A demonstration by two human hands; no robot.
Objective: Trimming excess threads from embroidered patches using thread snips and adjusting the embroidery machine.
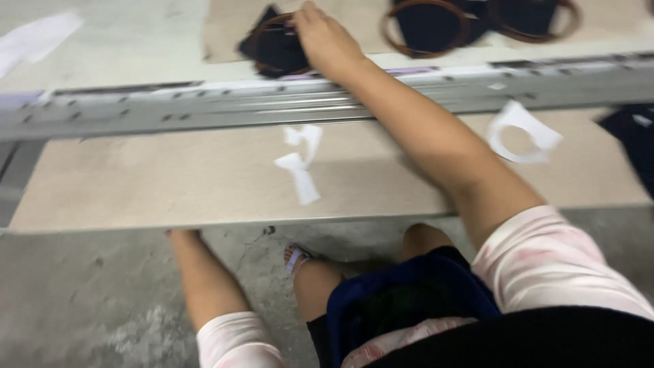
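tabletop [170, 180]: beige board | metal rail [204, 105] across it | white paper scraps [301, 163], white paper ring [523, 133] | dark fabric in wooden hoops [428, 27]

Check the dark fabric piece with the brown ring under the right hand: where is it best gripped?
Probably at the brown ring, on its near-left arc. The right hand already covers the right side, and the dark fabric piece lies flat on the board, so the stiff ring rim is the likeliest firm hold.
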